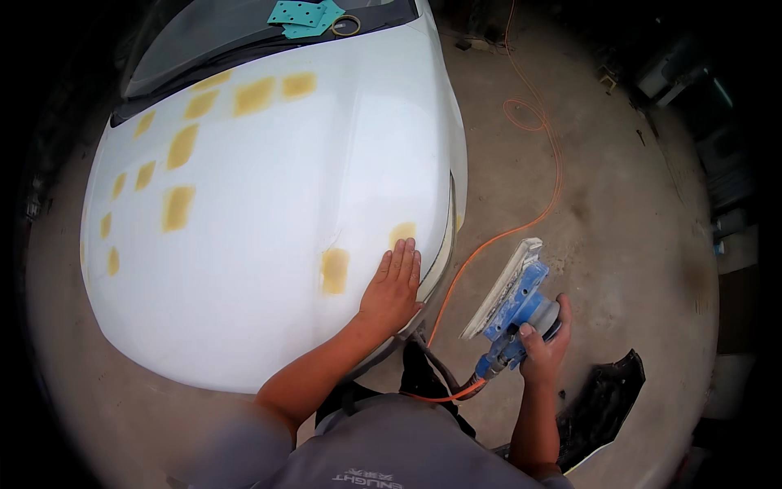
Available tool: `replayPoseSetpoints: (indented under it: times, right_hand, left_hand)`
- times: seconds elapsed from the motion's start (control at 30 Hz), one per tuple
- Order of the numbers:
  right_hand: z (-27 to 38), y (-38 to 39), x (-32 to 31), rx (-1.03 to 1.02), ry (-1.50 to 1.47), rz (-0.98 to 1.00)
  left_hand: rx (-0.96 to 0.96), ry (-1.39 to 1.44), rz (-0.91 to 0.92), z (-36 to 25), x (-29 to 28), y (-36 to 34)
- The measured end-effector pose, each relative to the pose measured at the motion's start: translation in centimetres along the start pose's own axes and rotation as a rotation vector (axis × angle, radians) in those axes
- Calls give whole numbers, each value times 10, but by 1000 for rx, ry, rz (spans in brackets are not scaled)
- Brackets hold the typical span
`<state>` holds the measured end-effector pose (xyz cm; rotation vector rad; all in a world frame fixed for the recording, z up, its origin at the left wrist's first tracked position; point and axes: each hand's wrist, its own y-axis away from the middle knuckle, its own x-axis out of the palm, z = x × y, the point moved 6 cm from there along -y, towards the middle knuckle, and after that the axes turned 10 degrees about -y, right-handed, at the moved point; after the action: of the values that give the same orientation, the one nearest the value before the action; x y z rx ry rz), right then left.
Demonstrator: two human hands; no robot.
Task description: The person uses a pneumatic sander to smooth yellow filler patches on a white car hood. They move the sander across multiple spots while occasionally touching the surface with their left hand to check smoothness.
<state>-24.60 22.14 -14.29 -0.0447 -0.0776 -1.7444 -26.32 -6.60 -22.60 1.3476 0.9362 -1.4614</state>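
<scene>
A: How is the right hand [547, 346] set?
B: Its grip is curled around the round housing of a blue sander [521, 306], thumb over the near side. The forearm rises nearly upright from the lower right.
A: And the sander?
B: Right of centre, low in the frame, tilted, its long pale pad on a diagonal and clear of the hood [244, 301].
A: The left hand [393, 285]?
B: Palm down on the white hood near the centre, fingers straight and close together, pinching nothing. Its fingertips lie on a yellowish patch [401, 231]; the forearm slants up from bottom centre.
A: Farther out?
B: An orange hose [490, 240] runs to the upper right; a black panel [603, 399] lies on the floor [643, 269] at lower right. Teal perforated sheets [297, 14] and a tape ring [346, 34] sit at top centre.
</scene>
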Motion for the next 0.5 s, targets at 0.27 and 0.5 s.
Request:
replayPoseSetpoints:
  times: [0.27,0.5]
  right_hand:
    - [28,-7,30,-60,361,89]
    - [-10,-13,61,-35,829,124]
  left_hand:
    - [18,80,-34,-86,6,74]
    - [-256,67,-106,33,-10,127]
